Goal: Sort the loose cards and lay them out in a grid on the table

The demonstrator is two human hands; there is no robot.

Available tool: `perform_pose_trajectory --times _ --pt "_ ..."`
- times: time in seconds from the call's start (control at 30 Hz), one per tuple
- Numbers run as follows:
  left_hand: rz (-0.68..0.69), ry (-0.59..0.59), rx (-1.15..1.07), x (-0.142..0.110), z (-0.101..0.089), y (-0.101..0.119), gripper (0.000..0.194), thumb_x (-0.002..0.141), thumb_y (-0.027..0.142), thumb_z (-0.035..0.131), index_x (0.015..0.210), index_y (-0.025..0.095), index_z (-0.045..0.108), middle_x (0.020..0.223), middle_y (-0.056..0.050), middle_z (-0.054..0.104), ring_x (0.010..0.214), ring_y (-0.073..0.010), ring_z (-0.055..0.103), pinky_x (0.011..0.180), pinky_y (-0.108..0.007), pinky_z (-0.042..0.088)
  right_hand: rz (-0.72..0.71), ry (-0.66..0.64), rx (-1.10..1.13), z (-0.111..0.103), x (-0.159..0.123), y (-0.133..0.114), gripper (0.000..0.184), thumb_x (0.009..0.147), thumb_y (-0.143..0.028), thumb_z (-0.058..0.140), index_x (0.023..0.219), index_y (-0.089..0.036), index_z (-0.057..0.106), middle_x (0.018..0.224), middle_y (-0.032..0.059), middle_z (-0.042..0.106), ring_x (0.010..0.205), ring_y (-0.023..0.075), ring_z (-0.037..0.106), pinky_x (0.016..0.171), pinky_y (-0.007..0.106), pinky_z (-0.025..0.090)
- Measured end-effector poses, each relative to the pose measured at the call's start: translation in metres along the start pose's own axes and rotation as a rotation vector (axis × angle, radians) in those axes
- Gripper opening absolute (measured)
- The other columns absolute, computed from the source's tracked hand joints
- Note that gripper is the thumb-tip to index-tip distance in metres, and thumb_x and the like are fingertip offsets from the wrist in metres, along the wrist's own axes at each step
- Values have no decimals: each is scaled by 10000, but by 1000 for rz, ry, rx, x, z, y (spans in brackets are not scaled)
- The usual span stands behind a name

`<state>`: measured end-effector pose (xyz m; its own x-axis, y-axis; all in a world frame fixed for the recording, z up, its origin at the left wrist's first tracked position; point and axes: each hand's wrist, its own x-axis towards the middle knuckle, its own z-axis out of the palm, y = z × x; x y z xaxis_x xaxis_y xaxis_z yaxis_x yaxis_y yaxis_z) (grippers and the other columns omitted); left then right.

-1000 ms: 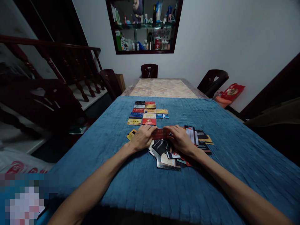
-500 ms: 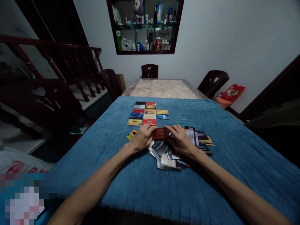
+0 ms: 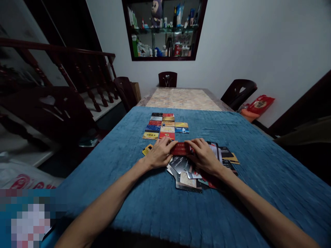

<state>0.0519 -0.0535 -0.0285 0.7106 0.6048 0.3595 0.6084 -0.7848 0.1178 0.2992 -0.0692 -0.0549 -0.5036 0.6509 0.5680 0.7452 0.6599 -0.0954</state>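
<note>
A dark red plastic card (image 3: 180, 148) is held level between my two hands, over a loose heap of cards. My left hand (image 3: 160, 152) pinches its left end, and my right hand (image 3: 203, 155) grips the right end; the fingers hide both ends. Below lie overlapping black cards (image 3: 179, 164), a grey-and-beige card (image 3: 188, 182) and more cards under my right hand. A yellow card (image 3: 147, 149) pokes out left of my left hand. Just beyond my hands, several cards are laid in neat overlapping columns, with a yellow card (image 3: 150, 135) and a red card (image 3: 167, 136) nearest.
A blue cloth (image 3: 116, 193) covers the near part of the table, and a patterned tabletop (image 3: 184, 98) shows at the far end. Dark wooden chairs (image 3: 167, 80) stand around it. A glass-shelved cabinet (image 3: 165, 31) is set in the wall; a railing (image 3: 77, 75) runs at left.
The view has shifted slightly, so everything sits a little further right. Both hands still hold the red card in nearly the same place.
</note>
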Motion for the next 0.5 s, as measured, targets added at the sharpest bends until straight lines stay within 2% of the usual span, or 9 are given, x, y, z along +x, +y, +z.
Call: perform_pose_trajectory --times 0.23,0.5 --pt "2 -23 54 0 -4 -4 534 866 251 571 1375 149 448 1314 -174 557 1213 -321 511 1015 -500 417 -9 4 25 -6 1 1 487 908 -320 586 1377 -240 480 1200 150 535 1094 317 471 893 503 489" --pt "16 -53 115 3 -20 -9 478 865 245 578 1317 118 490 1288 -180 585 1177 -316 528 1000 -472 399 -45 -9 43 -6 13 1 508 878 -235 588 1374 -201 484 1201 159 537 1075 307 477 888 491 498"
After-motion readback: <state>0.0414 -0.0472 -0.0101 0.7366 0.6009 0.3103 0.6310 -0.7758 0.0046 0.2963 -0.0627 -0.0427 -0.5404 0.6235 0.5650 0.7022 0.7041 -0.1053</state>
